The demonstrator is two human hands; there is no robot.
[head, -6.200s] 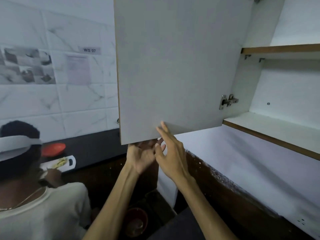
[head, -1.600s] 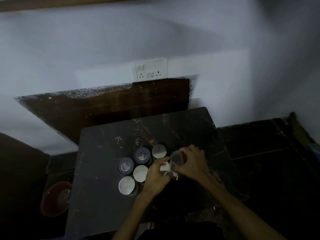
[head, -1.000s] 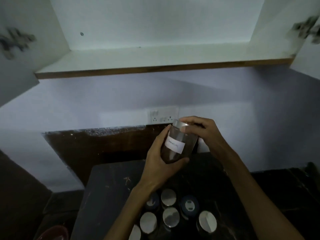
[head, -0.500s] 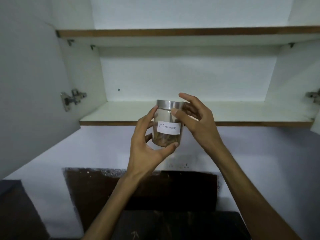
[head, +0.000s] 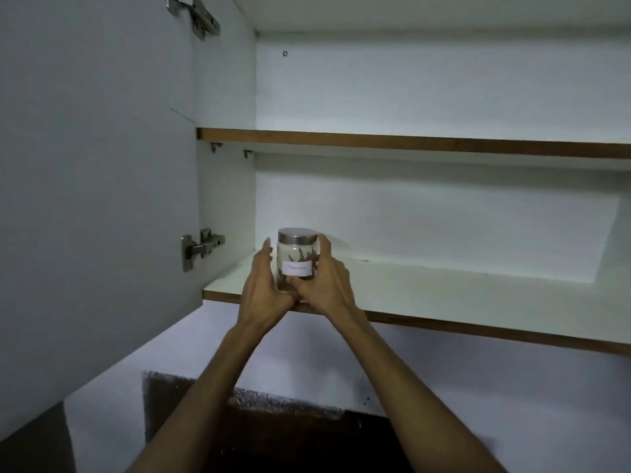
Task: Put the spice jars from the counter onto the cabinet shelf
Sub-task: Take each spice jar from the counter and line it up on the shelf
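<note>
A glass spice jar (head: 297, 257) with a metal lid and a white handwritten label stands upright at the left end of the lower cabinet shelf (head: 444, 288). My left hand (head: 264, 288) cups its left side and my right hand (head: 324, 285) wraps its right side, thumbs meeting below the label. Brown sticks show inside the jar. The counter and the other jars are out of view.
The open cabinet door (head: 95, 165) hangs at the left with a hinge (head: 199, 249) beside the jar. An upper shelf (head: 409, 141) runs above. The cabinet's back wall (head: 444, 216) is close behind the jar. A dark backsplash panel (head: 273, 431) lies below.
Both hands have carried the jar up and forward from in front of the shelf edge onto the lower shelf's left end. The view has tilted further up.
</note>
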